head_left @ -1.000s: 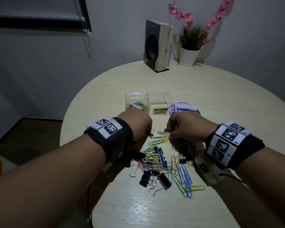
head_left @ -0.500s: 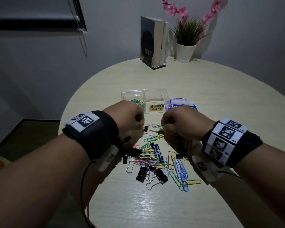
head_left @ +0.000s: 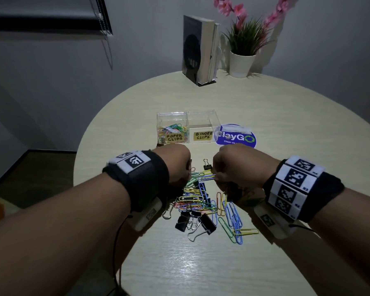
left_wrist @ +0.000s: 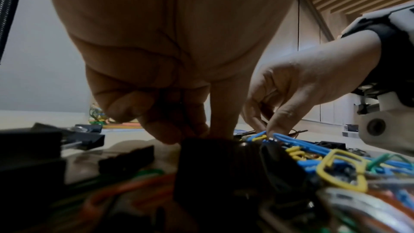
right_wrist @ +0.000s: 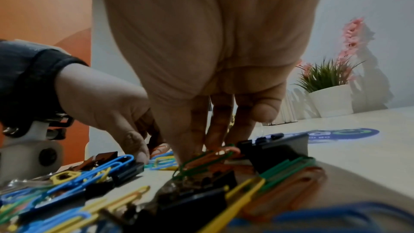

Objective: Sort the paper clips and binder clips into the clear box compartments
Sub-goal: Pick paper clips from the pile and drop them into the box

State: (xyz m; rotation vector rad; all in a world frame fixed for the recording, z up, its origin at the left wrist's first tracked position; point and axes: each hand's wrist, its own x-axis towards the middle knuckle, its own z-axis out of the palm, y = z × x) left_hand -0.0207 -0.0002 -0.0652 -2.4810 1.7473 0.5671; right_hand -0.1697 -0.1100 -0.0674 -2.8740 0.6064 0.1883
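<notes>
A clear box (head_left: 213, 119) stands mid-table. Its left compartment, labelled PAPER CLIPS, holds coloured paper clips (head_left: 173, 129); the BINDER CLIPS compartment looks empty. A mixed pile of paper clips (head_left: 192, 199) and black binder clips (head_left: 207, 223) lies nearer me. My left hand (head_left: 187, 178) reaches into the pile's far left, its thumb and index finger pinching at a paper clip, with a black binder clip (left_wrist: 224, 157) hiding the tips. My right hand (head_left: 215, 176) pinches a blue paper clip (left_wrist: 289, 138) at the pile's far right, its other fingers (right_wrist: 219, 127) down among orange and green clips.
A blue round sticker (head_left: 235, 136) lies right of the box. Upright books (head_left: 199, 50) and a potted plant (head_left: 242, 60) stand at the table's far edge. The round table (head_left: 297, 135) drops off to a dark floor on the left.
Both hands have drawn back from just in front of the box toward me and come down on the far side of the pile. The box labels now show.
</notes>
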